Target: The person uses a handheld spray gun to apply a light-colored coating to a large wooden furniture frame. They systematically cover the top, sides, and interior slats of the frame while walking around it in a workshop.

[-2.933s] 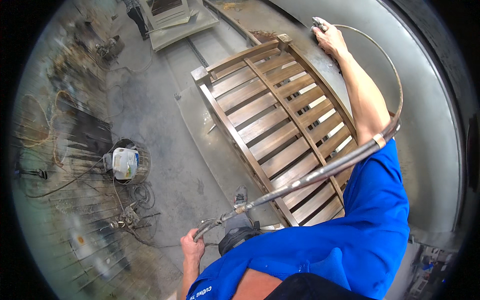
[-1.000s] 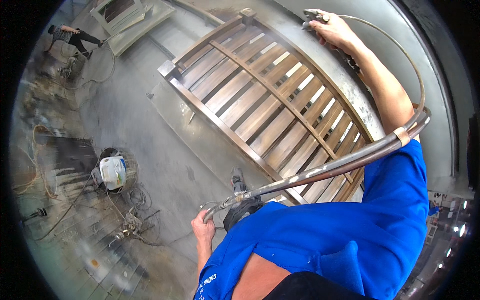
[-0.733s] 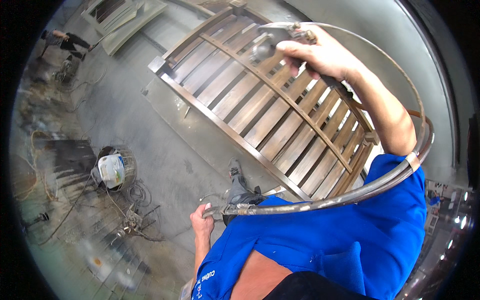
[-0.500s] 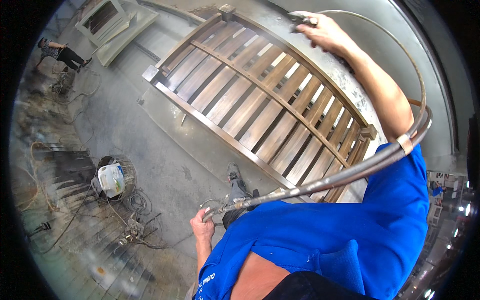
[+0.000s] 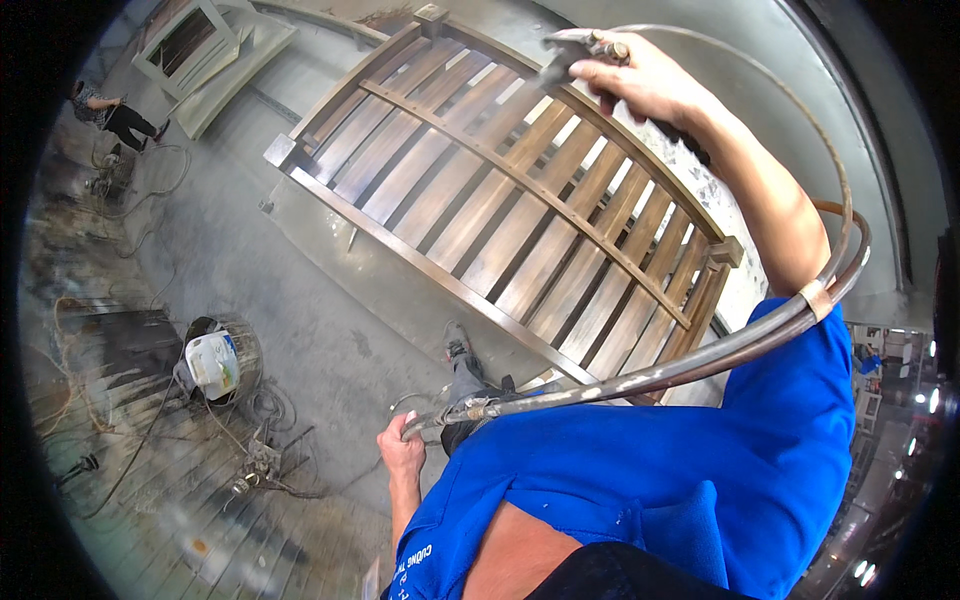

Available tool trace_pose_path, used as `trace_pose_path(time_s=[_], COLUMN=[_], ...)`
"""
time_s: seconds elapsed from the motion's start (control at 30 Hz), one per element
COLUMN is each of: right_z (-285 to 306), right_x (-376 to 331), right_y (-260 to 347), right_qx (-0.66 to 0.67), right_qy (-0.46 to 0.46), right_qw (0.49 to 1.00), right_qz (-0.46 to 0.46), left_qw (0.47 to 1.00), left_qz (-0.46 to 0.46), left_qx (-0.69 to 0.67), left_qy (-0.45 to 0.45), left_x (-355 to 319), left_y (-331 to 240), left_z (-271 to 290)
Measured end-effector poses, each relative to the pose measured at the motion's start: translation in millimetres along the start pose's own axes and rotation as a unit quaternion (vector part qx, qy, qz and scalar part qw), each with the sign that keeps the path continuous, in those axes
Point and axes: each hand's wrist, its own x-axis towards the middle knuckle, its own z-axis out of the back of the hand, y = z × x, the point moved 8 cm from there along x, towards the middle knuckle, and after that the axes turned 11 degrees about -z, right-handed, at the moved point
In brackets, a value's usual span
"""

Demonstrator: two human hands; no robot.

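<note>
My right hand (image 5: 645, 85) is raised and shut on a spray gun (image 5: 580, 48), whose nozzle points at the upper part of a brown slatted wooden frame (image 5: 500, 200) leaning against the wall. A pair of taped hoses (image 5: 700, 355) loops from the gun over my right arm and runs down across my blue shirt. My left hand (image 5: 403, 452) hangs low at my side and is shut on the lower end of those hoses. My foot (image 5: 462, 360) stands on the grey floor just in front of the frame's bottom rail.
A white canister in a bucket (image 5: 215, 360) sits on the floor at left among tangled hoses and cables (image 5: 260, 460). Another person (image 5: 110, 110) bends over at far left. A pale window-like frame (image 5: 215, 55) leans at the back. Grey booth wall (image 5: 860, 180) curves on the right.
My right hand swept the spray gun down over the slats and back up to the frame's upper edge. My left hand stayed on the hoses; the view shifted slightly.
</note>
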Motion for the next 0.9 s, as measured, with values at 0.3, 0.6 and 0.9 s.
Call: trace_pose_path(time_s=[0.3,0.6,0.9], right_z=[16.4,22.0,29.3], right_x=[-37.6,-45.8,-85.5], right_y=[-14.9,-22.3,-59.8], right_qx=[0.015,-0.058,-0.033], right_qy=[0.006,-0.046,-0.01], right_qw=[1.0,0.997,0.995], right_qz=[-0.02,-0.032,-0.097], left_qw=[1.0,0.999,0.999], left_qz=[-0.022,-0.027,-0.018], left_qx=[0.017,0.009,0.042], left_qy=[0.007,0.018,0.025], left_x=[-7.4,4.5,-24.1], left_y=[2.9,-9.5,-1.6], left_z=[-5.2,-7.6,-12.0])
